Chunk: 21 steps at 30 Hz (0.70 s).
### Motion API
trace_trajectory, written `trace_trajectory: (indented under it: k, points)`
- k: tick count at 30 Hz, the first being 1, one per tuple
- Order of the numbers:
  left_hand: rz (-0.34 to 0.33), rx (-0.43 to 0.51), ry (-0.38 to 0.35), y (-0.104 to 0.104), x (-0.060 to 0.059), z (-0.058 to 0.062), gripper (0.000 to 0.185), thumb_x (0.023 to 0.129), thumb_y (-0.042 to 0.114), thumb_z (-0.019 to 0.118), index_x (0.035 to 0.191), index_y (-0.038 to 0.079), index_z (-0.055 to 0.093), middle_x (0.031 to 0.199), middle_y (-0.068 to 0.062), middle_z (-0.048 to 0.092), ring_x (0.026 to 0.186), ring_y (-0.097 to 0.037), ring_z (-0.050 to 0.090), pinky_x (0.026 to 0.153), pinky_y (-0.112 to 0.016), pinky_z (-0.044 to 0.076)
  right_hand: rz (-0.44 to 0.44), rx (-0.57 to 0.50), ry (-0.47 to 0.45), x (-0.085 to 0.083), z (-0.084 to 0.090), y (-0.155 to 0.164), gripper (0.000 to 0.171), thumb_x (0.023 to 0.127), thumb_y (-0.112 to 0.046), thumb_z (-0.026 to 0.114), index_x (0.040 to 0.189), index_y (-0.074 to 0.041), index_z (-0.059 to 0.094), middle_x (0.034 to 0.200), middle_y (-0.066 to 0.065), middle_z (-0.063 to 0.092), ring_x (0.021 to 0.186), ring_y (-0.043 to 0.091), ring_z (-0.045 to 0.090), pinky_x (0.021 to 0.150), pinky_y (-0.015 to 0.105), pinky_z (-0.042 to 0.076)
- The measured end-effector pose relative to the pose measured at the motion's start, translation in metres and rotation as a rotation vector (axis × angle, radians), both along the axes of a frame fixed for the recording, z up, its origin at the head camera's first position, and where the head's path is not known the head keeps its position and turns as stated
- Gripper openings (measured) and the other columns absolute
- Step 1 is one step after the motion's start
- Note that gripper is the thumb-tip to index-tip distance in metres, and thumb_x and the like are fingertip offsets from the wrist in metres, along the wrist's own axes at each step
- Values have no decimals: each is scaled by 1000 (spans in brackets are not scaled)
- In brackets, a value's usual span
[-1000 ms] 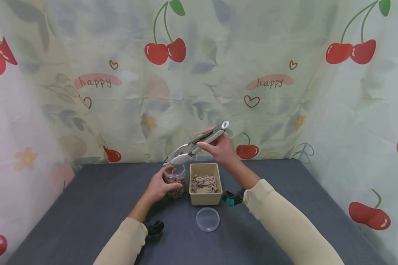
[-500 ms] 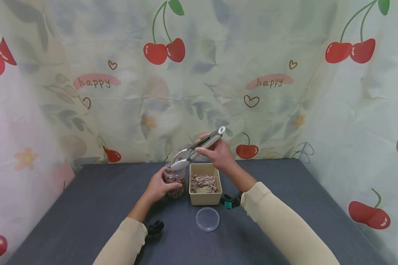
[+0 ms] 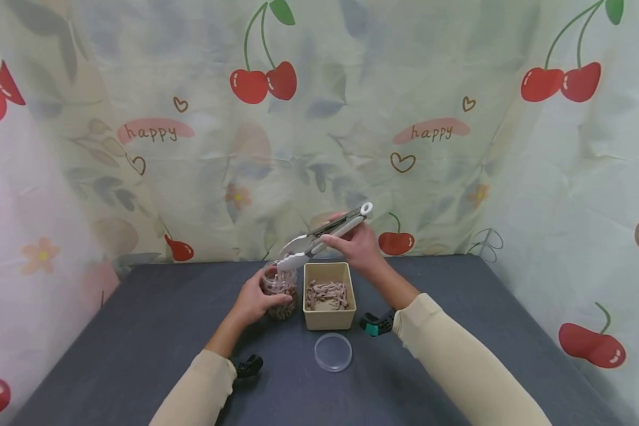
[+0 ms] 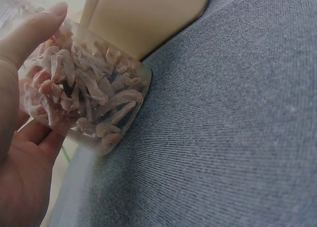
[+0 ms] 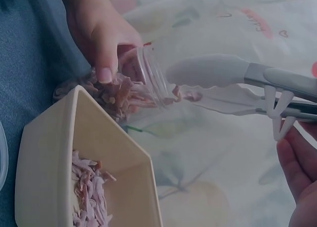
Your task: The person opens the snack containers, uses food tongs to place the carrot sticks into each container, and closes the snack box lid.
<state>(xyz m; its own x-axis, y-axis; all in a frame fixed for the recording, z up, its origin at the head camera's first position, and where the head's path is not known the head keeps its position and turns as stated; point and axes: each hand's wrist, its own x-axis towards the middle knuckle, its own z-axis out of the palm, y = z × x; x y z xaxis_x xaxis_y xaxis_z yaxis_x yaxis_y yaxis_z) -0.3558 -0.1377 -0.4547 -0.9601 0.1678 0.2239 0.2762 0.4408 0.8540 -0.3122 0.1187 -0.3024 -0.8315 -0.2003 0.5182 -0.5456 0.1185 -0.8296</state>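
Tongs (image 3: 346, 228), centre of the head view, angled down-left, tips at the mouth of the clear jar (image 3: 282, 307). Right hand (image 3: 361, 245) has its fingers wrapped on the handles, thumb on the near arm. Right-wrist view shows a pinkish-brown strip (image 5: 189, 94) at the tips, right by the jar rim; how firmly it's gripped I can't tell from here.

Left hand (image 3: 257, 300) holds the jar, fingers and thumb round its side. Jar sits just left of the beige bin (image 3: 330, 321), centre frame; more strips (image 3: 327, 296) lie in the bin.

Handling, my guess: tongs light, stiff, springy, so squeeze mid-handle, steady pressure. Strips look dry, light, a bit bendy, maybe brittle; pinch one across its middle. They look tangled, so expect extras to drag along. Jar looks like thin plastic: light, slick, easy to tip; hold it round the body, below the rim. Bin looks rigid.

Loose clear lid (image 3: 333, 352) on the bench (image 3: 138, 319), lower centre.

Writing: "happy" twice on the curtain (image 3: 319, 47), left and right of centre. No brand or label I can read on jar, bin or tongs.
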Motion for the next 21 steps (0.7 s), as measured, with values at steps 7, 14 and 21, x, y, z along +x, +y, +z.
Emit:
trace_trajectory:
  k: [7,14,21]
  points:
    - [5,-7,11,1,1,0,83,72,31,88,140,6,47,133,-15,54,112,-29,55,91,-46,45,-4,-18,15,0,-1,5,35,87,2,70,117,13,55,114,28,64,89,8,64,76,23,49]
    - [4,-2,15,1,2,0,83,71,29,88,139,4,46,132,-15,55,114,-29,54,92,-47,44,13,-25,10,-4,-3,-1,37,86,4,70,117,14,54,114,29,63,87,6,63,73,22,49]
    - [3,-4,20,0,1,0,85,71,29,89,139,3,46,129,-16,56,112,-29,55,92,-47,44,33,-85,-13,-24,-21,1,38,86,3,71,121,9,56,116,25,64,88,11,64,74,22,49]
